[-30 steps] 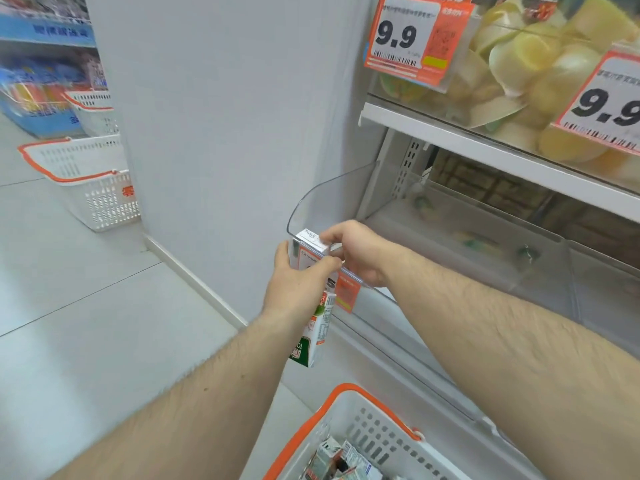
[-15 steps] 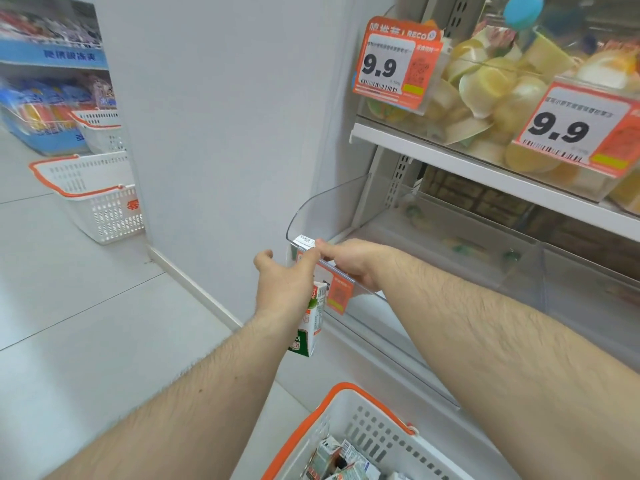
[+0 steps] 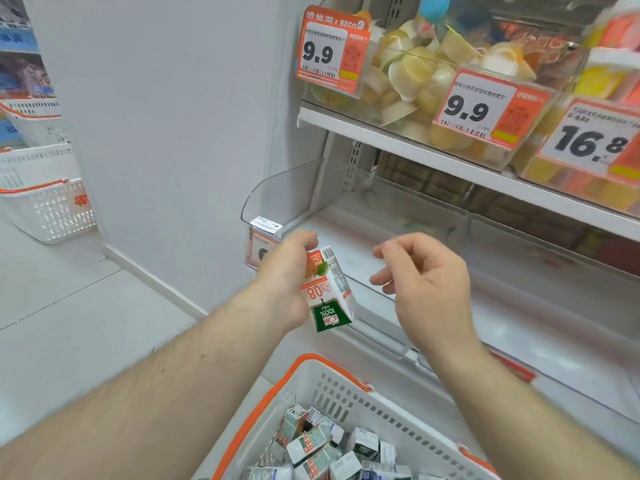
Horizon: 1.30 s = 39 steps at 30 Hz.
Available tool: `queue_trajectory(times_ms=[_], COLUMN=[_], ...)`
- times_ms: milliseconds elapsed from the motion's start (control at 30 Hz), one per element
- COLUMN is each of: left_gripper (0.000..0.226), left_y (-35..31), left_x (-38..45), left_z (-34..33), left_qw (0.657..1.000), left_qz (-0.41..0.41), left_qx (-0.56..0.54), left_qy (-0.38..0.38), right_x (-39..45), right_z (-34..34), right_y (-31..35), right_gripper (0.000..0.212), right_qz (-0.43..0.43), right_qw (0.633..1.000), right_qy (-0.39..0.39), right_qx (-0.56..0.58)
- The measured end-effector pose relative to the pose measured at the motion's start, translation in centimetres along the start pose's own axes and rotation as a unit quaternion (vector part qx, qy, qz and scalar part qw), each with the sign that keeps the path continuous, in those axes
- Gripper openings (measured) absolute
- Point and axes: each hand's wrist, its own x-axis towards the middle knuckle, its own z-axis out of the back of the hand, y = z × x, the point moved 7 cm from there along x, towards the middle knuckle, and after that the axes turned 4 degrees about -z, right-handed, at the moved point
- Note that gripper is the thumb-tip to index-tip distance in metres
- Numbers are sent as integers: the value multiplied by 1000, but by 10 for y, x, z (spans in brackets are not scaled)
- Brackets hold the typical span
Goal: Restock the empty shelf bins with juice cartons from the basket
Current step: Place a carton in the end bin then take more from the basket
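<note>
Spare basket (image 3: 48, 206) sits on the floor well off to the left of both hands, not in play.

Left hand (image 3: 287, 278): fingers curled round a juice carton (image 3: 329, 289), thumb side hidden behind the pack, so I can't tell how deep the hold goes. Carton reads upside down, its green end hanging below the fingers and its top end up at the fingertips. It's outside the bin, in front of the clear front lip, not yet over it.

Just past the left fingertips: small white tag (image 3: 266, 224) clipped on the bin's front corner, with an orange price label (image 3: 261, 249) under it, partly covered by the hand.

Empty bin (image 3: 287, 188): clear plastic, beyond and above the left knuckles. Looks empty from here, though glare on the plastic makes the back hard to read.

Right hand (image 3: 426, 282): holds nothing, fingers loosely curled and slightly apart, fingertips pointing toward the carton with a gap between.

Stock basket (image 3: 346, 386): below both wrists, more cartons heaped inside.

To do this step well, my read:
- flip the carton upright before it goes in; right fingers can take the low green end and turn it
- lift clear of the front lip, don't drag across the tag or label
- seat it at the back left corner against the side wall, print facing out
- let go only once it stands flat

Risk: a one-handed drop tips it over.
</note>
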Motion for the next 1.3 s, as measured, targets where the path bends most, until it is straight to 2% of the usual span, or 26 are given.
queue_trajectory(times_ms=[67, 133, 233, 267, 333, 400, 467, 500, 533, 567, 667, 733, 800, 867, 1000, 1100, 1167, 1233, 1300], left_gripper=[24, 29, 35, 37, 38, 36, 27, 19, 8, 8, 51, 58, 54, 54, 57, 60, 61, 63, 66], left_y=[12, 24, 36, 40, 45, 48, 42, 34, 27, 22, 33, 47, 54, 53, 54, 55, 54, 59, 71], left_x=[-8, -17, -32, -35, -41, -42, -33, -32, -33, -36, -49, -60, -64, -64, -61, -63, -63, -62, -60], left_z=[-16, -34, -54, -59, -69, -73, -69, -66, -65, -67, -77, -86, -95, -100, -103, -104, -104, -107, -109], left_qw=[998, 990, 984, 983, 981, 984, 990, 982, 966, 942, 827, 763, 756, 763, 778, 769, 740, 673, 609], left_qz=[43, 86, 112, 111, 110, 79, -19, -86, -147, -199, -301, -328, -351, -380, -392, -413, -442, -470, -456], left_qx=[-39, -75, -91, -94, -91, -49, 56, 117, 170, 223, 384, 445, 427, 396, 348, 363, 419, 510, 600], left_qy=[35, 77, 106, 109, 132, 149, 129, 120, 125, 151, 279, 335, 350, 341, 346, 324, 285, 258, 247], right_x=[-22, -40, -54, -56, -57, -55, -53, -52, -50, -49, -46, -47, -49, -51, -46, -45, -43, -29, -4], right_z=[20, 28, 24, 21, 22, 36, 55, 64, 72, 80, 98, 104, 105, 106, 110, 120, 139, 160, 172], right_y=[-7, -23, -48, -53, -59, -61, -57, -52, -48, -44, -29, -21, -17, -15, -18, -9, 0, -6, -34], right_gripper=[15, 12, 39, 42, 33, 29, 31, 33, 34, 34, 33, 42, 47, 43, 42, 35, 27, 24, 18], right_qz=[14, -13, -101, -128, -157, -151, -115, -88, -60, -30, 44, 85, 112, 128, 93, 117, 108, 45, -52], right_qw=[999, 997, 994, 991, 986, 986, 991, 994, 994, 993, 982, 979, 979, 978, 985, 972, 971, 975, 970], right_qy=[-44, -67, -31, -10, 2, -31, -61, -70, -74, -76, -75, -57, -27, -4, 41, 11, -56, -107, -101], right_qx=[18, 37, 27, 30, 63, 64, 23, -8, -45, -86, -166, -174, -170, -162, -143, -205, -207, -189, -214])
